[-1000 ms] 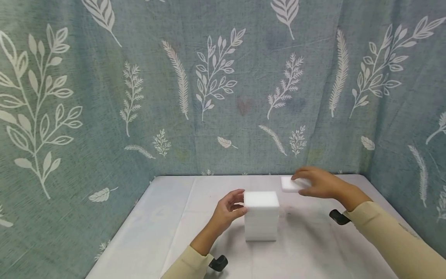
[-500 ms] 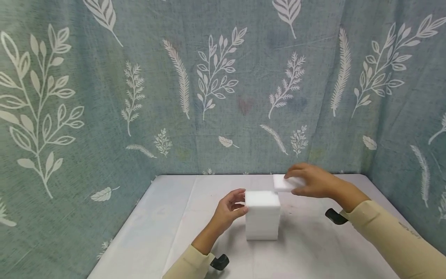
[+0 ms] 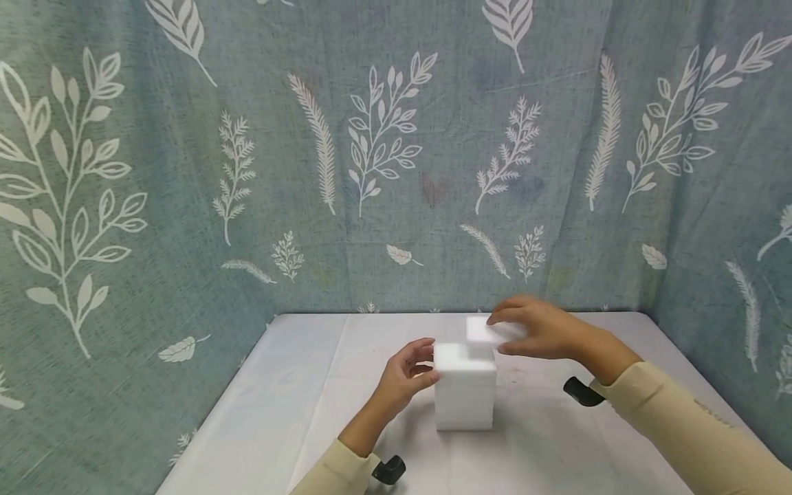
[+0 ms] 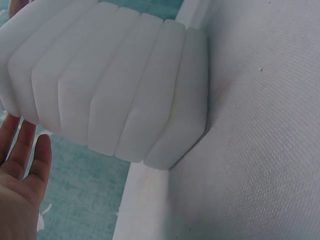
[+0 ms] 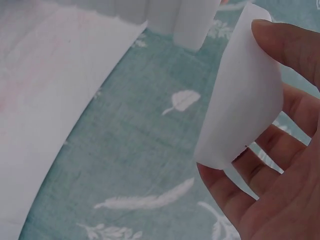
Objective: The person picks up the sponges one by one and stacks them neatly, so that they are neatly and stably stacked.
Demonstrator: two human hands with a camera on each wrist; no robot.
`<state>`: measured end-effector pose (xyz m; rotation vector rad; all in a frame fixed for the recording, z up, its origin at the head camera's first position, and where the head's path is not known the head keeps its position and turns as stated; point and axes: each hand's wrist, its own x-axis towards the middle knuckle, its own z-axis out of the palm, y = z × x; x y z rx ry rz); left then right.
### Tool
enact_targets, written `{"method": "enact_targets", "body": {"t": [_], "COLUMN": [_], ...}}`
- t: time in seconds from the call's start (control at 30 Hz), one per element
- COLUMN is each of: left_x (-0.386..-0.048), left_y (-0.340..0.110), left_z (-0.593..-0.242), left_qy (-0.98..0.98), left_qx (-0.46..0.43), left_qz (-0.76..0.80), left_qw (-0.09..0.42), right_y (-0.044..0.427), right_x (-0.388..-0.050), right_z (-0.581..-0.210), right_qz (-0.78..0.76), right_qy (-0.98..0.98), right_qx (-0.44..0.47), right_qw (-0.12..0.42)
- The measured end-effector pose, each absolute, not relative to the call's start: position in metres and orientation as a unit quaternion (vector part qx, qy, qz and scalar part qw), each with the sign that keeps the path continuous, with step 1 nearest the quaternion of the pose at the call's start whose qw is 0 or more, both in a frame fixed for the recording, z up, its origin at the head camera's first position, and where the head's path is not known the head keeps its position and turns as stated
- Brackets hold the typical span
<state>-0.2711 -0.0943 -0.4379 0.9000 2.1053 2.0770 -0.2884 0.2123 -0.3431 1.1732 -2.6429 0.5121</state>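
Note:
A stack of white sponges, thick slabs with rounded edges, stands upright on the white-covered table. My left hand holds its upper left side, the thumb at the front corner and the fingers towards the back. Several layers show in the left wrist view, where the fingers reach up to the stack's edge. Above the stack's back right, my right hand grips one more white sponge between thumb and fingers. In the head view that sponge overlaps the stack's top; the right wrist view shows a gap between them.
A green-blue cloth with white leaf prints hangs behind the table and along both sides. Dark wrist-worn devices show at both cuffs. The table's far edge lies just behind the stack and the right hand.
My right hand has carried its sponge leftward, from beside the stack to over its back right part. The left hand has stayed at the stack, which stands where it was.

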Motion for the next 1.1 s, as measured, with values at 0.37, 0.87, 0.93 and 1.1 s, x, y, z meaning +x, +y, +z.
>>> {"method": "enact_targets", "body": {"t": [0.37, 0.87, 0.93, 1.1], "left_x": [-0.290, -0.292, -0.290, -0.277], "left_y": [-0.095, -0.094, -0.093, -0.093], "left_z": [-0.462, -0.467, -0.464, -0.446], "left_qy": [0.693, 0.694, 0.694, 0.694], "left_qx": [0.283, 0.277, 0.277, 0.287], "left_qz": [0.663, 0.665, 0.665, 0.660], "left_qw": [0.014, 0.012, 0.017, 0.019], "right_y": [0.190, 0.176, 0.174, 0.170], "right_x": [-0.283, -0.282, -0.282, -0.281], "right_z": [-0.347, -0.355, -0.356, -0.357], "right_qz": [0.175, 0.197, 0.198, 0.198], "right_qy": [-0.886, -0.872, -0.872, -0.868], "right_qx": [0.421, 0.439, 0.439, 0.445], "right_qw": [0.089, 0.090, 0.088, 0.092]}}
